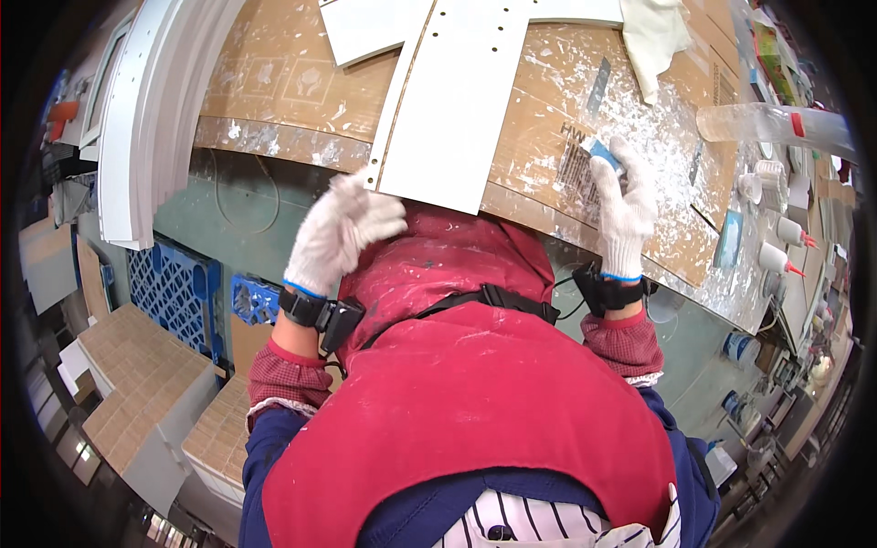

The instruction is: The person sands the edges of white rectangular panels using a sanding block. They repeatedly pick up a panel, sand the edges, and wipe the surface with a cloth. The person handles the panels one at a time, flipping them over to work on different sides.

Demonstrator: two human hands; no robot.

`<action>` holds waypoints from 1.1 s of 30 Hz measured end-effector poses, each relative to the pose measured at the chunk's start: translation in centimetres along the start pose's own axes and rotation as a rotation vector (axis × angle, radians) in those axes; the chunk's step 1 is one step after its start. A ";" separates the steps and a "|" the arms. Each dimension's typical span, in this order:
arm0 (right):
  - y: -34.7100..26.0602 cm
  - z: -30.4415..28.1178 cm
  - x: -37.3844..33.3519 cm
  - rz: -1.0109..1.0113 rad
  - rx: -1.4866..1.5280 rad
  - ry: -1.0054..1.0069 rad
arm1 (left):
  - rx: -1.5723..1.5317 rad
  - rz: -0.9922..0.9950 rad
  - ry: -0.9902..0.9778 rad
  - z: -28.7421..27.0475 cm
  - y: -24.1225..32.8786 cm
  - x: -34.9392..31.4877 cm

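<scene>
A long white panel (452,119) with small dark holes and a brown groove along its left side lies on the cardboard-covered bench, its end overhanging the near edge. At that end's left corner is my left hand (340,230), in a white knit glove, fingers stretched and slightly blurred; whether it touches the panel I cannot tell. My right hand (627,212), gloved likewise, is over the cardboard to the right of the panel. Between its thumb and fingers it pinches a small blue and white piece (601,153), whose exact kind I cannot make out.
White flakes cover the cardboard (539,173). A pale cloth (654,46), a clear plastic bottle (767,124) and white glue bottles with red tips (775,259) lie at the right. Tall white boards (151,119) stand at the left, near a blue plastic pallet (169,292).
</scene>
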State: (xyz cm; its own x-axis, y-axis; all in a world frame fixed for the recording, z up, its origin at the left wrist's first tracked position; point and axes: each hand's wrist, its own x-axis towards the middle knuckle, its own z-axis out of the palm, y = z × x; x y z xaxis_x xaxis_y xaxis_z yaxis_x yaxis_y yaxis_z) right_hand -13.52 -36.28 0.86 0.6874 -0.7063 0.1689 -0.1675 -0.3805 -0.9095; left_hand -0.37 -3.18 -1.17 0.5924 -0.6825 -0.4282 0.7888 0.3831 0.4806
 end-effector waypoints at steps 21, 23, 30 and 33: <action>-6.2 2.6 -4.6 -0.811 -0.235 -1.085 | -0.001 -0.169 -0.061 5.0 -2.7 2.5; -6.6 1.3 -4.0 -0.642 -0.263 -1.194 | 0.021 -0.175 0.016 4.8 -2.5 2.3; -4.4 -2.0 1.0 -0.378 -0.221 -0.414 | 0.021 0.077 0.196 1.8 -2.5 2.0; -3.1 -4.0 4.9 -0.224 -0.353 -0.271 | -0.034 0.165 0.191 3.1 -1.1 1.6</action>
State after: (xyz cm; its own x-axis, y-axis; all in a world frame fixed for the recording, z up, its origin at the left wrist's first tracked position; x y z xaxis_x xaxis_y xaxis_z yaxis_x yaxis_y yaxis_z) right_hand -12.44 -40.97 6.03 0.8849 -0.4215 0.1984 -0.1915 -0.7173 -0.6699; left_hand -0.80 -6.58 -0.01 0.7315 -0.4797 -0.4846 0.6818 0.5029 0.5313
